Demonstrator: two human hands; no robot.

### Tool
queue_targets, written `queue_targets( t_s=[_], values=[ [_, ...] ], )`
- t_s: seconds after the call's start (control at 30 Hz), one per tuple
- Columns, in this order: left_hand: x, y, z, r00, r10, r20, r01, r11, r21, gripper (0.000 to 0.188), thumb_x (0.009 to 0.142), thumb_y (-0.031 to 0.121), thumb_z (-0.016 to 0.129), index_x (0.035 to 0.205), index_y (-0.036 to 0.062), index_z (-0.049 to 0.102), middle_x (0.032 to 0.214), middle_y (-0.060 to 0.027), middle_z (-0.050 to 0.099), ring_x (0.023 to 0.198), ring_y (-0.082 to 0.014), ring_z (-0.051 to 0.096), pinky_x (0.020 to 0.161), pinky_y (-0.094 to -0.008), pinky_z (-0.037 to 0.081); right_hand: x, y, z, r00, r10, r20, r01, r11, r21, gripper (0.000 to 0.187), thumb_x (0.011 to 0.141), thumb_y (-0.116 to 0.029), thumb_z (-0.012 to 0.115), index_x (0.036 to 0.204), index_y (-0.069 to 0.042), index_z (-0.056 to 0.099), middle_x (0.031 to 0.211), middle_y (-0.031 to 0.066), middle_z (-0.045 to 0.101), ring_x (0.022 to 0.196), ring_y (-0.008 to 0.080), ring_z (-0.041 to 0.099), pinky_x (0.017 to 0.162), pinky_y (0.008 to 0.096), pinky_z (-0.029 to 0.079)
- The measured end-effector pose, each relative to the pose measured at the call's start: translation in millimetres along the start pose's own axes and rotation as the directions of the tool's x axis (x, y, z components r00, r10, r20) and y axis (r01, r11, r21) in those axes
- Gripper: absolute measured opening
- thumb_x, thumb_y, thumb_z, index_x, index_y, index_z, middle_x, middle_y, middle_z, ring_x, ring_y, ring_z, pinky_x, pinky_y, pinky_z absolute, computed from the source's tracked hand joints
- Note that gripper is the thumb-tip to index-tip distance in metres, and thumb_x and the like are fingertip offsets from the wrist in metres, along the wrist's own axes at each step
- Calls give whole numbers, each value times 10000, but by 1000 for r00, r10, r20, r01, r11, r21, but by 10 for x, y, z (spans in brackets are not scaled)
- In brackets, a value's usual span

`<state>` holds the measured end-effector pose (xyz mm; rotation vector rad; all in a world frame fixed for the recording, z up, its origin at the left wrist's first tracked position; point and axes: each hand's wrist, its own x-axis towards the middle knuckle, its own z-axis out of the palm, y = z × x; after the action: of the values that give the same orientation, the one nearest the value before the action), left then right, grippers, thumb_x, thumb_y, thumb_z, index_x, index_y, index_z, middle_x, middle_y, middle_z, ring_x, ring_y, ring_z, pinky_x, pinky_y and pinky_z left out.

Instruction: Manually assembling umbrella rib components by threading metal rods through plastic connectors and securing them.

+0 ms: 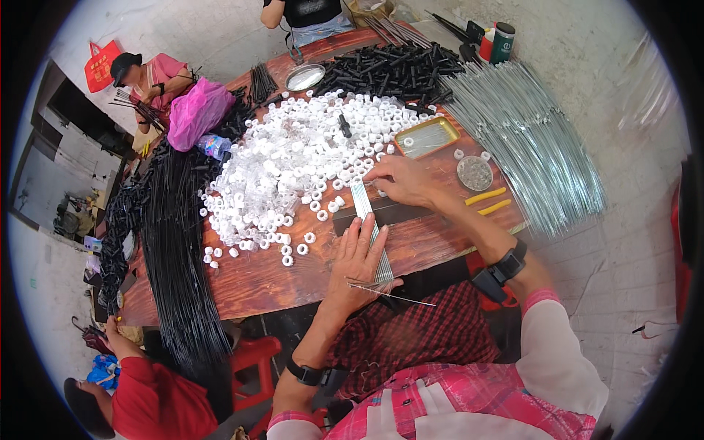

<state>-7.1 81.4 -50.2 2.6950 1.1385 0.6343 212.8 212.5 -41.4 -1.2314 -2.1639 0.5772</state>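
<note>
My left hand (pixel 359 257) lies flat with its fingers spread over a row of thin silvery metal rods (pixel 360 195) near the table's front edge. A few more thin wires stick out under its heel, one pointing right. At the far end of the rods is my right hand (pixel 402 180), its fingers bent together at the rod tips; whatever they pinch is too small to make out. Under the rods runs a dark flat bar (pixel 411 213). A large heap of white plastic rings (pixel 315 132) spreads just beyond both hands, with a few loose rings (pixel 287 250) nearer me.
Right of the heap are a yellow-rimmed tray (pixel 438 149), a round dish (pixel 475 174), yellow-handled pliers (pixel 486 202) and long silvery rods (pixel 532 139). Black parts (pixel 396 70) lie behind; black rods (pixel 176 242) overhang the left edge. Other people (pixel 158 389) sit around the table.
</note>
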Motion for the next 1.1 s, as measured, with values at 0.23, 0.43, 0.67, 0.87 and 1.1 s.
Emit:
queue_targets(
  t_s=[0.23,0.43,0.67,0.87,1.1],
  values=[
    [14,-27,23,1000,20,-2,-20,1000,9,1001,746,594,800,1501,46,438,1605,-298,254,1445,-503,302,1152,-589,309,20,22,42,997,72,-9,-70,988,134,227,917,-151,634,1096,-92,761,984,100,650,968,266,628,852,368,494],
    [33,7,-8,1000,6,-9,-6,1000,-30,1018,719,559,816,1535,101,416,1629,-252,257,1463,-473,299,1161,-570,302,-5,-17,21,997,59,-43,-53,990,128,215,913,-192,635,1050,-108,778,974,99,666,960,277,643,848,385,501],
    [35,-2,6,999,35,-29,-34,999,15,971,751,567,802,1496,55,448,1582,-286,296,1411,-502,338,1107,-598,340,-1,5,21,997,42,-71,-31,988,154,219,909,-228,631,1024,-134,792,978,119,680,970,298,656,862,406,507],
    [5,-35,36,999,8,-44,-9,999,-38,1046,675,537,847,1532,111,426,1630,-237,267,1472,-451,296,1171,-557,305,8,0,44,996,65,-55,-58,991,121,217,905,-222,631,1026,-137,790,970,113,671,965,294,651,855,404,505],
    [-3,-12,18,1000,-12,-29,10,998,-55,1039,687,534,844,1534,109,417,1633,-231,261,1468,-457,300,1173,-567,300,-11,-43,-23,995,77,-63,-71,993,92,211,916,-226,626,1016,-134,788,962,108,668,933,290,643,828,409,497]
  ],
)
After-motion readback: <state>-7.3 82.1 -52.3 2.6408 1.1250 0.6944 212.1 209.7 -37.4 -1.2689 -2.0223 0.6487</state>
